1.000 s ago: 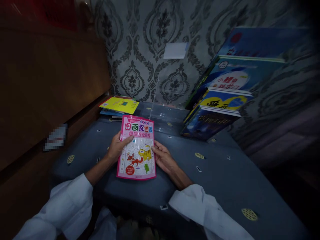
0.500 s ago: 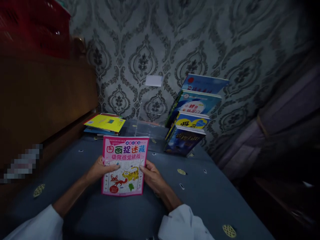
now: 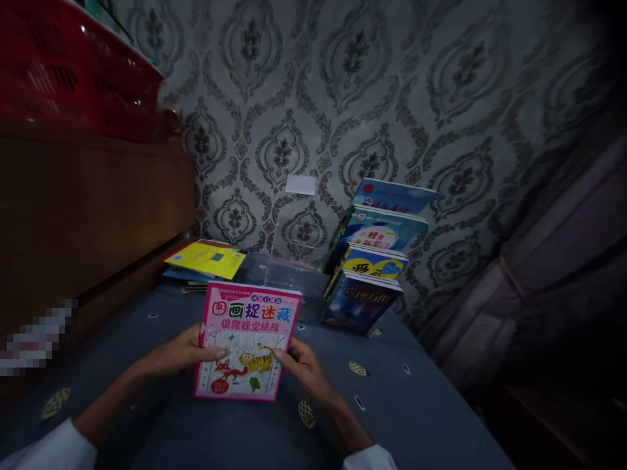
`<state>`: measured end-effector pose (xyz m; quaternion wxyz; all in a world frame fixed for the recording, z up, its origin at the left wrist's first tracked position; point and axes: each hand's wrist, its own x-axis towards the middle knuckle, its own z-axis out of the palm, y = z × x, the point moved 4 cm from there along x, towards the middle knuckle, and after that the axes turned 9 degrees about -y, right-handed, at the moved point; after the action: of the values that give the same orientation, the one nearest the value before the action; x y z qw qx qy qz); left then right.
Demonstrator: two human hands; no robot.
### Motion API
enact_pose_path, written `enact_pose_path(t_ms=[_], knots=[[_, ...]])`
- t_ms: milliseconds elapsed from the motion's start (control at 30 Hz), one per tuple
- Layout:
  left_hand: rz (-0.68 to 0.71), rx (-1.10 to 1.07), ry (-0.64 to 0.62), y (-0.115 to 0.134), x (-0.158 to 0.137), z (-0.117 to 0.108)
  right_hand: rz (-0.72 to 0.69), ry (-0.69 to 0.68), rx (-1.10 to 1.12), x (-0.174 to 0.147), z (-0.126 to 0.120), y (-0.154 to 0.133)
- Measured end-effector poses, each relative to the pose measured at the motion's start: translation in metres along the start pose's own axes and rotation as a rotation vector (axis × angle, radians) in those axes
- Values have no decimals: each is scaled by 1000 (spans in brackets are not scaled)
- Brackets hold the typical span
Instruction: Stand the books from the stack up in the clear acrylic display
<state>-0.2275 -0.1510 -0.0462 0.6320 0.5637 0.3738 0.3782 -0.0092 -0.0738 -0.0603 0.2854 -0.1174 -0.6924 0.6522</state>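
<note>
Between the two hands: a pink-bordered rectangular paper book point(image 3: 247, 343), raised in front of the person, cover towards the camera; whether its lower edge meets the cloth cannot be told.
Cover: large coloured Chinese characters across the upper part; below them a red fox, a yellow striped animal and a green shape on a pale drawing, with a red disc near the lower left corner.
Left hand: the person's left hand point(image 3: 189, 351) grips the book's left edge, thumb flat over the front, the other fingers hidden behind it.
Right hand: the right hand point(image 3: 306, 369) pinches the opposite edge, thumb tip on the cover near the striped animal.
Sleeves: white fabric cuffs point(image 3: 369, 459) around both forearms.
Table: dark blue-grey patterned cloth point(image 3: 416, 431) beneath the hands.
Left rear: a low pile of flat books topped by a bright yellow one point(image 3: 210, 259), beside a brown wooden cabinet point(image 3: 98, 189) bearing a red slotted plastic basket point(image 3: 112, 91).
Right rear: a row of upright, backward-leaning books, the front one dark blue point(image 3: 360, 303), next to a clear plastic stand point(image 3: 296, 254).
Wall: grey damask-patterned wallpaper point(image 3: 284, 156), with a lilac curtain point(image 3: 482, 307) at the right.
</note>
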Motion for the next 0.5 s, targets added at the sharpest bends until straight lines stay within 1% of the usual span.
enact_pose_path(t_ms=[67,133,267,333,433,500], knots=[[23,41,10,6,3,-2,-35,-5,-85,1,-2,-12],[20,96,4,8,5,-4,-42,-14,-179,0,-3,-19],[-28,169,-14,5,5,-10,-11,-1,-397,-10,-6,-19],[-30,222,-16,9,5,-13,-7,-1,-469,-12,-9,-19],[-11,365,-49,31,12,-15,-12,-15,-515,-6,-20,-32],[36,467,-81,57,23,-16,-44,-9,-514,4,-32,-53]])
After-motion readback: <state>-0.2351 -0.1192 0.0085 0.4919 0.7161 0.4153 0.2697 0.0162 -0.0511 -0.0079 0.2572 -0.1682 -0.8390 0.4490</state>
